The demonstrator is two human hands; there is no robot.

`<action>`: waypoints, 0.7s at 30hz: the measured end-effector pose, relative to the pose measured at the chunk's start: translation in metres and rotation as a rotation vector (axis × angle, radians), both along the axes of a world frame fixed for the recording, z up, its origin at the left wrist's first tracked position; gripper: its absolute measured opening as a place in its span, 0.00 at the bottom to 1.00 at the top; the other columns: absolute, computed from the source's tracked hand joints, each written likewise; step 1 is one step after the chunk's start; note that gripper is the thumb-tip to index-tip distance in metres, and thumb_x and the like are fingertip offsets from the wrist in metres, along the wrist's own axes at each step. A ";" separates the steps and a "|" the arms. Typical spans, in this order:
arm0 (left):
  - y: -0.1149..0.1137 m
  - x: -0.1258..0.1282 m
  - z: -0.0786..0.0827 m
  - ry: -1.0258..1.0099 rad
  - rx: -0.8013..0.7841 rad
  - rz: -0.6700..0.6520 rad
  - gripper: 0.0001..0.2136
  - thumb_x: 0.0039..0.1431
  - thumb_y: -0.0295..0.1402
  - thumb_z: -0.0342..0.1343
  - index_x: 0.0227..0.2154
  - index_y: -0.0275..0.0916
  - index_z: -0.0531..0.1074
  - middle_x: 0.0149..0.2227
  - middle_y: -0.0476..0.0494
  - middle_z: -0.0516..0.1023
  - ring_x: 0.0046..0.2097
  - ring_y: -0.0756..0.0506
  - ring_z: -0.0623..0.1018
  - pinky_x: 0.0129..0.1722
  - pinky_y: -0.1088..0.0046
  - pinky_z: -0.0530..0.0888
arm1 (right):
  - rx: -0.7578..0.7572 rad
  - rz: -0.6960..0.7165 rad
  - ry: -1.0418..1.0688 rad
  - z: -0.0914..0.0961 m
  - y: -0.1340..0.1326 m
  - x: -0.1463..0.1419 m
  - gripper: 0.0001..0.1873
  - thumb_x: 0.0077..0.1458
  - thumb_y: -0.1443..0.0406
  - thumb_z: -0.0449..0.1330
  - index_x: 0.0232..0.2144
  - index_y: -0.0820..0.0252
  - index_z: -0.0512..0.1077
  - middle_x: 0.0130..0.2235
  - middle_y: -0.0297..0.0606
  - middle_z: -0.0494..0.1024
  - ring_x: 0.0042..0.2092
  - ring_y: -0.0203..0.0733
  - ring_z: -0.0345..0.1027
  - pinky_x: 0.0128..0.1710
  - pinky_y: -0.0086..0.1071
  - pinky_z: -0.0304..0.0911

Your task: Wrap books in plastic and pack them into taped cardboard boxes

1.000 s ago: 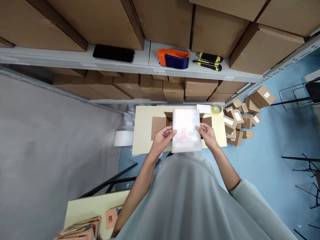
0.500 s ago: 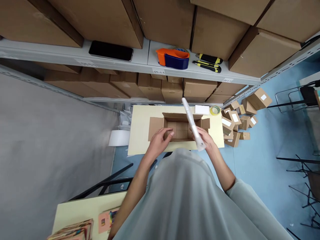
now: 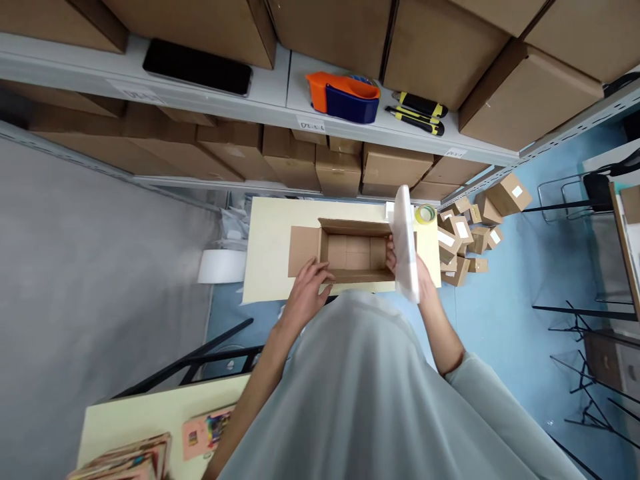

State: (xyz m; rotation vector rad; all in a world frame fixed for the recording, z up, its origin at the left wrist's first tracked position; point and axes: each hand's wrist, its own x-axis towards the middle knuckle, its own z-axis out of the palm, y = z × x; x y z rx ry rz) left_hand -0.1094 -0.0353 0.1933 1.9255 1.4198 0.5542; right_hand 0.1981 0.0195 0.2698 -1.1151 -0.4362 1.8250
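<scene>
An open cardboard box (image 3: 357,252) stands on the cream table, its flaps folded outward and its visible floor bare. Above its right end, my right hand (image 3: 424,277) grips a thin, flat package wrapped in whitish plastic (image 3: 406,247). The package is upright, with its narrow side towards me, and it hides part of that hand and the box's right flap. At the box's near left corner rests my left hand (image 3: 311,287), its fingers loosely bent and apart, with nothing held.
Tape (image 3: 425,214) lies at the table's (image 3: 270,260) back right. Small cartons (image 3: 457,233) are piled on the floor to the right. The shelf ahead holds a phone (image 3: 197,67), an orange-and-blue tape dispenser (image 3: 344,97) and cutters (image 3: 420,112). Booklets (image 3: 130,460) lie on another table behind left.
My right hand has shifted slightly right and turned the package, so more of its broad face shows. My left hand has moved down to the box's near left corner.
</scene>
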 end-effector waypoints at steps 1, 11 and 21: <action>-0.002 -0.001 -0.003 -0.002 -0.012 -0.004 0.08 0.66 0.31 0.57 0.42 0.45 0.80 0.64 0.38 0.77 0.76 0.30 0.64 0.73 0.42 0.69 | 0.070 0.019 -0.112 0.004 0.002 0.006 0.13 0.63 0.55 0.69 0.47 0.50 0.76 0.38 0.32 0.80 0.33 0.36 0.70 0.34 0.29 0.71; -0.013 0.000 -0.026 -0.072 -0.098 0.044 0.09 0.57 0.25 0.63 0.37 0.45 0.84 0.63 0.39 0.77 0.77 0.29 0.64 0.74 0.41 0.67 | 0.700 0.948 -1.546 0.018 0.029 -0.018 0.19 0.75 0.68 0.50 0.61 0.55 0.73 0.59 0.48 0.82 0.57 0.53 0.79 0.53 0.40 0.71; -0.014 0.003 -0.026 -0.071 -0.048 0.089 0.13 0.55 0.21 0.61 0.37 0.46 0.84 0.61 0.41 0.78 0.73 0.32 0.68 0.74 0.44 0.68 | 0.459 1.415 -1.621 -0.096 0.073 -0.060 0.28 0.70 0.73 0.49 0.68 0.57 0.70 0.62 0.52 0.82 0.60 0.56 0.79 0.58 0.45 0.70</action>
